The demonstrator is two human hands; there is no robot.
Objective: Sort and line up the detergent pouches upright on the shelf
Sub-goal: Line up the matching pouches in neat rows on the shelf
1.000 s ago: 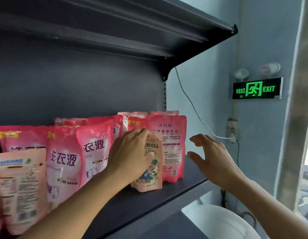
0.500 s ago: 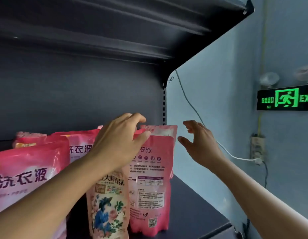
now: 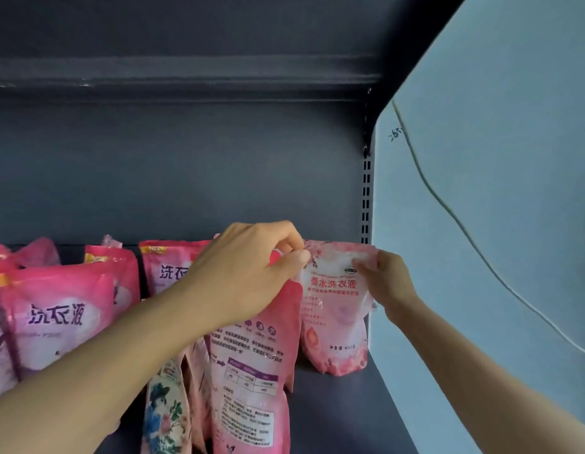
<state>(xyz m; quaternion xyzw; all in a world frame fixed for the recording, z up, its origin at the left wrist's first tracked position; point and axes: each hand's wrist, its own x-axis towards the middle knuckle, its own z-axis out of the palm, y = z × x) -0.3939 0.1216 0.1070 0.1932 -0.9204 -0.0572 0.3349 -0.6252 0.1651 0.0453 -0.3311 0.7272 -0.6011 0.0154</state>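
My left hand (image 3: 248,273) is curled over the top edge of a tall glossy pink detergent pouch (image 3: 255,365) printed with a block of small text and a table, thumb and forefinger pinching its seal near the right corner. My right hand (image 3: 388,283) has its fingers (image 3: 363,267) closed on the upper right corner of a paler pink, translucent-looking plastic pouch with red lettering (image 3: 333,309), which stands at the far right end of the dark grey metal shelf (image 3: 343,414), just beside the slotted upright and behind the tall pouch. I cannot tell whether my thumb is behind that corner, since the film hides it.

These are soft liquid-filled bags. I expect them to be fairly heavy for their size, with weight pooled low and sloshing when tipped. The film looks slick and crinkly, so a grip on the belly would likely slide and bulge. The flat sealed top strip is the stiffest part and the best place to hold, as both hands do now.

In front, low down, a cream pouch with a floral print (image 3: 165,411) leans against the tall one. To the left, more pink pouches with purple characters (image 3: 58,319) stand in rows, some slumped.
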